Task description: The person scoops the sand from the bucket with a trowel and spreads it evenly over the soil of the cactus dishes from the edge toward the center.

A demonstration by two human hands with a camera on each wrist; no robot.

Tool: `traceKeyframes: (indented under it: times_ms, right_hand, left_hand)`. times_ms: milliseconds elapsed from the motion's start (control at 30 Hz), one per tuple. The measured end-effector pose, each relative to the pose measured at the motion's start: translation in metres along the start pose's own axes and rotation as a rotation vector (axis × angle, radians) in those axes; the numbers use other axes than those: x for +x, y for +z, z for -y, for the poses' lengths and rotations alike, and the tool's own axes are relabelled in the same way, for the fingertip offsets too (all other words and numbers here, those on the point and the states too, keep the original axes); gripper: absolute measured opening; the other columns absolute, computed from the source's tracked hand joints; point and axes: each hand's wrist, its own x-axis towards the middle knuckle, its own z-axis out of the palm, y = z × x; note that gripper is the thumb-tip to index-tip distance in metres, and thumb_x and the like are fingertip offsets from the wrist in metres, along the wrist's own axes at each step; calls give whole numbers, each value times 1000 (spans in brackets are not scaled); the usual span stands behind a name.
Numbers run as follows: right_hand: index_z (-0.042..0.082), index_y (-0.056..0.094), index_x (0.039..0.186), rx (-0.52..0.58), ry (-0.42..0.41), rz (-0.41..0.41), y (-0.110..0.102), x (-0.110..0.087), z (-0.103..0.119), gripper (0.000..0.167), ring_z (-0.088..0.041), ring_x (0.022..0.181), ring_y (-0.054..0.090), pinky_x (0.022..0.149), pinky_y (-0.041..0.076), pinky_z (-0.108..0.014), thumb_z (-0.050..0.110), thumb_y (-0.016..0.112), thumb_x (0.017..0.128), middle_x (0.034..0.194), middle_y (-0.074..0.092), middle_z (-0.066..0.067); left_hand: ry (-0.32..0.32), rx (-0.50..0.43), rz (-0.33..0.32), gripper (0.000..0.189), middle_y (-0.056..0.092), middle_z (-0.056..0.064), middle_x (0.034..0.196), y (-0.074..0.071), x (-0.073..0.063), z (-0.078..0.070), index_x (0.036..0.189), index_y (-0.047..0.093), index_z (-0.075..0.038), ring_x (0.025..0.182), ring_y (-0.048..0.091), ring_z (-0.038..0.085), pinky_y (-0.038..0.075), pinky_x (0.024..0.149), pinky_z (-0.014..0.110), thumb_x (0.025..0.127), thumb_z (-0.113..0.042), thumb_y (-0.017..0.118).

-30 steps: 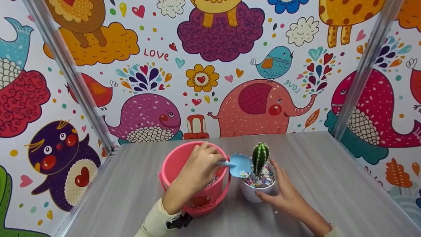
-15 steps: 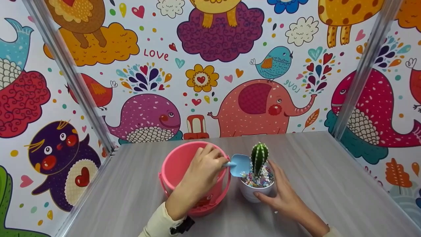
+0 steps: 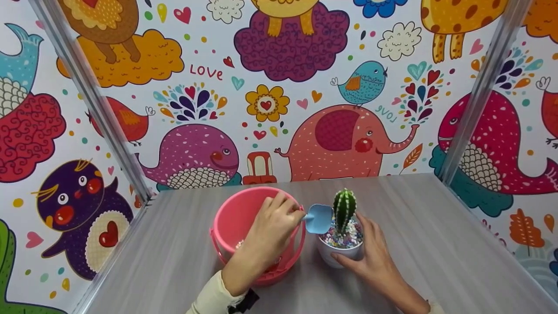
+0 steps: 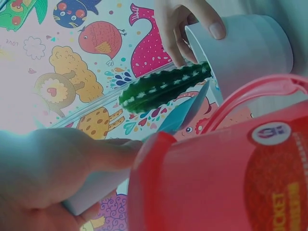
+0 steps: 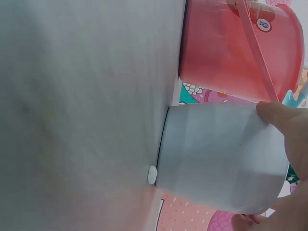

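My left hand [image 3: 271,226] grips the handle of a light blue toy shovel [image 3: 319,219] above the pink bucket [image 3: 231,213]. The shovel's blade reaches over the rim of a white plant pot [image 3: 339,256], close beside a small green cactus [image 3: 345,211], with no pebbles visible on it. Colourful pebbles [image 3: 342,239] surround the base of the cactus. On the other side, my right hand [image 3: 377,257] holds the pot with the thumb at its front and the fingers behind. In the right wrist view the pot [image 5: 221,156] stands upright on the table.
More pebbles [image 3: 239,244] show inside the bucket, whose handle hangs down toward the pot. One white pebble [image 5: 152,174] lies on the grey table [image 3: 405,209] near the pot's base. Cartoon-printed walls [image 3: 183,43] with metal posts enclose the table.
The pebbles at the shovel's edge have slid off into the pot, and its blade is now bare. My left hand has shifted slightly right; the right hand still holds the pot.
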Motion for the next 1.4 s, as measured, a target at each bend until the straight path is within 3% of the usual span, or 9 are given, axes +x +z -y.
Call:
traceKeyframes:
  times_ms: [267, 467, 633, 733, 800, 900, 1033, 1167, 1400]
  right_hand:
    - [9, 35, 166, -1, -2, 26, 0, 1, 0, 123, -41, 145, 46, 118, 40, -73, 54, 100, 72, 157, 45, -21]
    - [15, 30, 168, 26, 60, 78, -7, 2, 2, 122, -38, 151, 40, 121, 35, -75, 62, 95, 76, 165, 39, -17]
    - [16, 39, 163, 86, 61, -8, -11, 3, 7, 99, -30, 151, 41, 122, 35, -72, 53, 90, 86, 163, 45, -9]
    - [11, 52, 151, 143, -7, -105, -11, 2, 8, 73, -19, 143, 49, 120, 43, -47, 36, 88, 93, 151, 56, -4]
    - [8, 59, 142, 168, -91, -168, -10, 1, 9, 56, -15, 134, 55, 112, 44, -31, 23, 86, 95, 141, 62, -4]
    - [8, 66, 132, 206, -215, -231, -8, -1, 11, 41, -13, 122, 62, 103, 45, -18, 6, 82, 94, 128, 69, -5]
    - [9, 70, 128, 249, -339, -255, -3, -3, 15, 41, -16, 108, 68, 97, 49, -19, -4, 80, 91, 117, 74, -6]
    - [6, 72, 125, 297, -442, -235, 3, -4, 20, 43, -22, 98, 72, 91, 55, -20, -12, 79, 86, 113, 76, -10]
    - [13, 72, 127, 351, -492, -142, 15, -7, 34, 47, -21, 106, 74, 91, 60, -22, -13, 77, 88, 120, 75, -9]
  left_hand:
    - [-33, -54, -19, 29, 79, -1, 112, 3, -4, 5, 116, 86, -20, 108, 58, 17, 48, 86, 32, 91, -33, 89]
    - [-73, -147, -28, 28, 78, -2, 108, 5, -8, 12, 117, 85, -18, 102, 56, 16, 46, 83, 32, 94, -35, 86]
    - [-110, -236, -41, 28, 79, -3, 107, 4, -12, 21, 115, 86, -18, 101, 57, 15, 46, 84, 34, 91, -32, 89]
    - [-126, -307, -52, 27, 79, -3, 106, 5, -15, 26, 113, 86, -17, 101, 58, 16, 48, 85, 35, 90, -29, 90]
    - [-130, -355, -62, 25, 79, -3, 105, 6, -16, 30, 113, 85, -17, 102, 59, 16, 49, 88, 36, 90, -27, 90]
    - [-145, -431, -82, 24, 79, -3, 106, 7, -20, 36, 114, 85, -16, 103, 58, 15, 51, 92, 37, 92, -23, 89]
    - [-178, -498, -113, 24, 79, -4, 108, 6, -25, 45, 115, 85, -15, 106, 58, 12, 53, 94, 37, 93, -21, 88]
    - [-217, -505, -132, 22, 78, -5, 108, 4, -32, 55, 115, 85, -15, 108, 59, 12, 54, 96, 39, 93, -19, 87]
    - [-299, -486, -154, 23, 78, -6, 107, 3, -49, 69, 114, 85, -15, 110, 61, 12, 60, 95, 39, 92, -13, 88]
